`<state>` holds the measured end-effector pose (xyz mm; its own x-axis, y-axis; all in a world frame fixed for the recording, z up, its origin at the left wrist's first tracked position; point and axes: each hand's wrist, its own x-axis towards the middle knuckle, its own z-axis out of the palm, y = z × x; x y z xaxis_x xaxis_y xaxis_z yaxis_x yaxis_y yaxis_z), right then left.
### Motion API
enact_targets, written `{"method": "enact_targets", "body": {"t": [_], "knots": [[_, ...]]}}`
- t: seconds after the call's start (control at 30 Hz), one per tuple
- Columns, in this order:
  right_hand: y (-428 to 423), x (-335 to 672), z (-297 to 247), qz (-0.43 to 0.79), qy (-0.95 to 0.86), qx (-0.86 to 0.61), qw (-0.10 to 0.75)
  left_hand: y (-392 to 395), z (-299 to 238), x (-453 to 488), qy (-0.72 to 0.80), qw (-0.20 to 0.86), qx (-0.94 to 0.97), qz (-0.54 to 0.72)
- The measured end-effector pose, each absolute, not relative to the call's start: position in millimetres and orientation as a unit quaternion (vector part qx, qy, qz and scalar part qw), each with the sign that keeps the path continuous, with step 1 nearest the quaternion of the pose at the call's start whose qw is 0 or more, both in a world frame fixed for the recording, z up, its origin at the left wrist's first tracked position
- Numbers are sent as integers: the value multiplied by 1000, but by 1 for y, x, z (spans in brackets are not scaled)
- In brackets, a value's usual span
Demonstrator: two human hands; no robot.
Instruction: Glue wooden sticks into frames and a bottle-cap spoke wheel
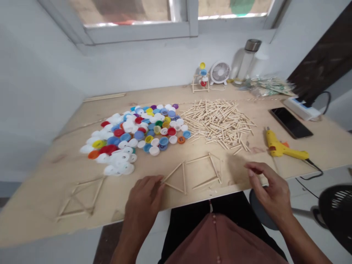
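Note:
My left hand point(145, 198) is closed near the table's front edge, thumb and fingertips pinching the left corner of a triangle of wooden sticks point(183, 178). Just right of that triangle lies a three-sided frame of sticks point(210, 167), its left side open. My right hand point(268, 187) hovers over the front edge, fingers loosely curled; a small gap shows between thumb and forefinger, with nothing visible in it. Farther left rests a stick frame with crossing pieces point(95, 194). A yellow glue gun point(280, 146) lies beyond my right hand.
Colourful bottle caps point(139, 135) spread over the left-centre, beside a heap of short sticks point(220, 121). Behind stand a small stick-and-cap model point(202, 79), a white fan point(220, 72) and a glass bottle point(246, 62). A phone point(291, 122) and power strip point(301, 108) sit right.

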<state>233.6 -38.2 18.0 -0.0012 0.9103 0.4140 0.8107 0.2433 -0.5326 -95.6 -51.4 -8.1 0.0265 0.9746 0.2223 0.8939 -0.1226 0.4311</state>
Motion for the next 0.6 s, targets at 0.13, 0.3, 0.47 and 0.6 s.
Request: {"method": "enact_targets", "body": {"t": [0.13, 0.3, 0.47, 0.6], "knots": [[-29, 257, 21, 48, -689, -633, 349, -50, -12, -97, 647, 57, 708, 278], [-19, 282, 22, -5, -690, -652, 313, -46, -6, -84, 620, 48, 717, 317], [-3, 282, 25, 17, -760, -600, 249, -45, 3, -67, 593, 33, 746, 303], [3, 268, 23, 54, -801, -546, 239, -48, 3, -50, 543, 16, 794, 274]]}}
